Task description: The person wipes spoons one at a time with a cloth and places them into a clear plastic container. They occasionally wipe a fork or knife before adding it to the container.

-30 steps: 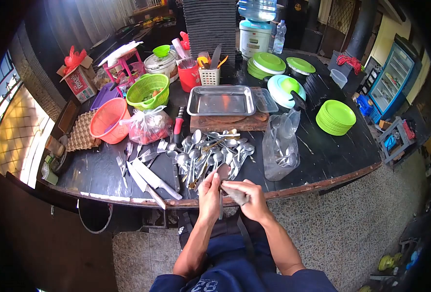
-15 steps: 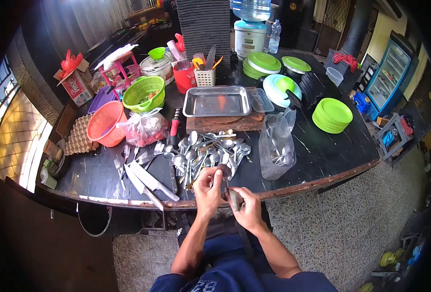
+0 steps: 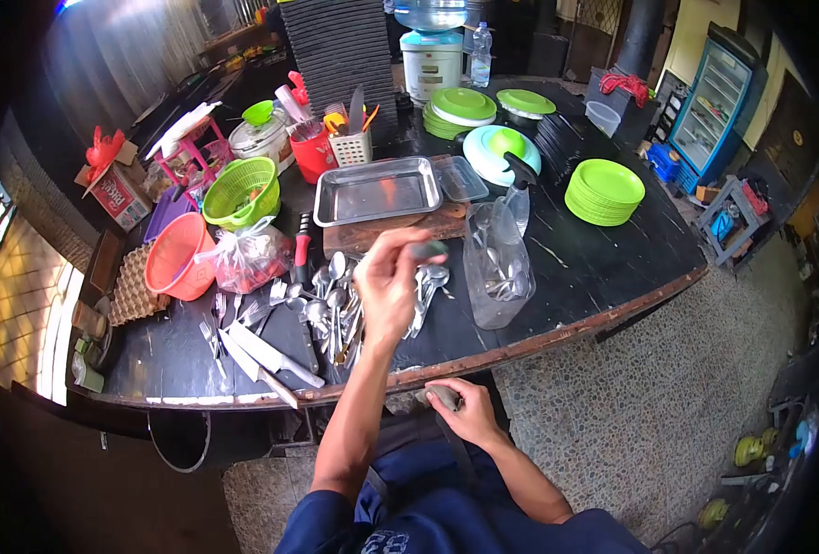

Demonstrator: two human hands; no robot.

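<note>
My left hand [image 3: 389, 282] is raised above the spoon pile, fingers pinched on a spoon [image 3: 428, 250]; its dark bowl shows at the fingertips, the handle hidden. Low at the table's front edge, my right hand [image 3: 472, 414] is closed on a small grey cloth [image 3: 444, 397]. Below my left hand, many loose spoons [image 3: 337, 300] lie heaped on the black table [image 3: 576, 277]. To the right of my left hand stands a clear plastic container [image 3: 500, 300] with several spoons inside.
Two large knives [image 3: 271, 355] and several forks [image 3: 213, 340] lie at the left. Behind the spoons, a metal tray [image 3: 377, 194] rests on a wooden board [image 3: 446, 223]. Green plates [image 3: 603, 192] are stacked at the right; an orange basket [image 3: 180, 258] sits left.
My left hand has moved up and away from my right hand, carrying the spoon above the pile. My right hand has dropped slightly with the cloth. The camera view has shifted.
</note>
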